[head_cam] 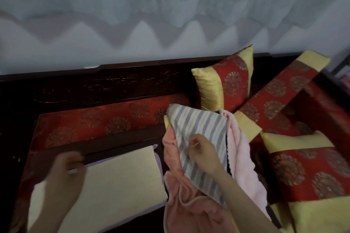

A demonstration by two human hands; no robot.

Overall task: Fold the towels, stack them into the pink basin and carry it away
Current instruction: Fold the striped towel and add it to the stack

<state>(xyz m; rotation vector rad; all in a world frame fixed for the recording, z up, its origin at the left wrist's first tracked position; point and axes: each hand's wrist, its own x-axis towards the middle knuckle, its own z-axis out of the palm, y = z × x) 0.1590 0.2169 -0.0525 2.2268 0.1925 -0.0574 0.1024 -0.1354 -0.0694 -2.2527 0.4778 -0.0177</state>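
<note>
Right hand (202, 154): fingers curled, pinching the striped towel (198, 128) near its middle.
Left hand (64, 170): blurred, above the yellow towel's far-left edge; can't tell how the fingers lie.
Yellow towel (117, 181): folded flat, left of the pile.
Striped towel: draped over a salmon towel (189, 212), with a pink towel (240, 157) touching on the right.
Cushions (225, 83): red and gold, behind.
</note>
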